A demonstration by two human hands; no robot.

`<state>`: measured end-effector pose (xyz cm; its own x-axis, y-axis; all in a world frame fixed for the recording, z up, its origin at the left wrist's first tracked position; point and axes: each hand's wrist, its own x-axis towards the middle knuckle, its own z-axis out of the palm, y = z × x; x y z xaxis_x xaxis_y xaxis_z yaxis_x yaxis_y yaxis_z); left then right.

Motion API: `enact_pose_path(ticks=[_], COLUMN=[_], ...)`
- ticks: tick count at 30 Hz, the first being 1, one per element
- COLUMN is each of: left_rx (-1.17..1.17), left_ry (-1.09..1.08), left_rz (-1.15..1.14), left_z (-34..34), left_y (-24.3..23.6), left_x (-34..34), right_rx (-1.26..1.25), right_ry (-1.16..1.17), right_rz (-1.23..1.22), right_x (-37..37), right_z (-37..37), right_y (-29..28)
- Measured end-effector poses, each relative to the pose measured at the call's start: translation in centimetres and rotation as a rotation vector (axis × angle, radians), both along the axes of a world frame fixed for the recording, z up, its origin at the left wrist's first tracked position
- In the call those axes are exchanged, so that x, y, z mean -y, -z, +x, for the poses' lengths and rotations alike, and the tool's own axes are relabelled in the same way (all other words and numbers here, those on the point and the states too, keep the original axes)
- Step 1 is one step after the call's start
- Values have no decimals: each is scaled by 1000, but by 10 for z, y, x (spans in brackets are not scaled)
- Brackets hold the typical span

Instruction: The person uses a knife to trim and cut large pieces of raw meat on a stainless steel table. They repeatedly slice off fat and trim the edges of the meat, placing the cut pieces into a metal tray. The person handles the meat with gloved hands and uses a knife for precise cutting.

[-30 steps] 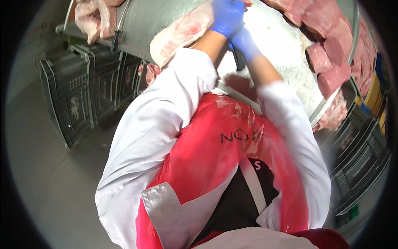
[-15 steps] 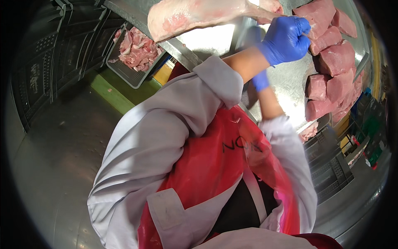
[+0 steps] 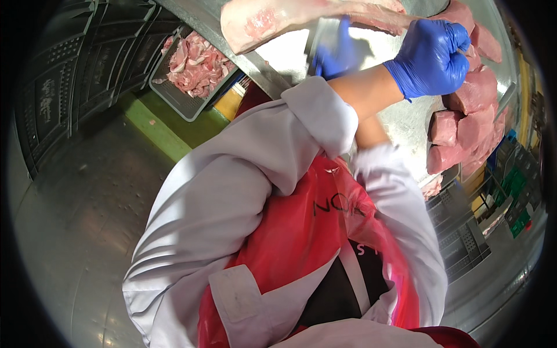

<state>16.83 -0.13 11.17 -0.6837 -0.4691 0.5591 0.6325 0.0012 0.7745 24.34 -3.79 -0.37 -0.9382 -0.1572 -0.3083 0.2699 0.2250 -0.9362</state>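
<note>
Upper R of frame, L hand (image 3: pixel 432 59) fisted, clamped on thin end of long pale meat piece (image 3: pixel 275 20), which spans top ctr. R hand (image 3: pixel 339 57) just below it, blurred, can't tell its grip. Pink meat chunks (image 3: pixel 477 130) at R; trimmings (image 3: pixel 197 64) in grey tray (image 3: pixel 189 118), upper L.

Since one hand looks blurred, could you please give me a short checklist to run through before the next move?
1. Left hand closed: ok, a fist, apparently around the narrow end of the long pale meat piece.
2. Right hand grip: cannot tell, blurred.
3. Forearms uncrossed: not ok, left forearm passes over the right forearm in view.
4. Both hands gloved: ok, in blue.
5. Left hand touching no pink meat chunks: cannot tell, they overlap in view.
</note>
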Motion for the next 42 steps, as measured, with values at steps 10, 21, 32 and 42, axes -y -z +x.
enact_pose_path(ticks=[10, 21, 32, 42], left_rx=[13, -22, -27, -83], left_ry=[51, 73, 153, 251], left_rz=[19, -25, -78, -24], left_z=[12, 29, 56, 79], left_y=[-23, -51, -76, -100], left_x=[-19, -6, 6, 14], right_rx=[66, -19, -354, 50], right_ry=[-97, -168, -90, -101], right_rz=[10, 44, -69, -237], right_x=[29, 80, 124, 164], right_z=[18, 80, 77, 60], right_y=[17, 7, 42, -6])
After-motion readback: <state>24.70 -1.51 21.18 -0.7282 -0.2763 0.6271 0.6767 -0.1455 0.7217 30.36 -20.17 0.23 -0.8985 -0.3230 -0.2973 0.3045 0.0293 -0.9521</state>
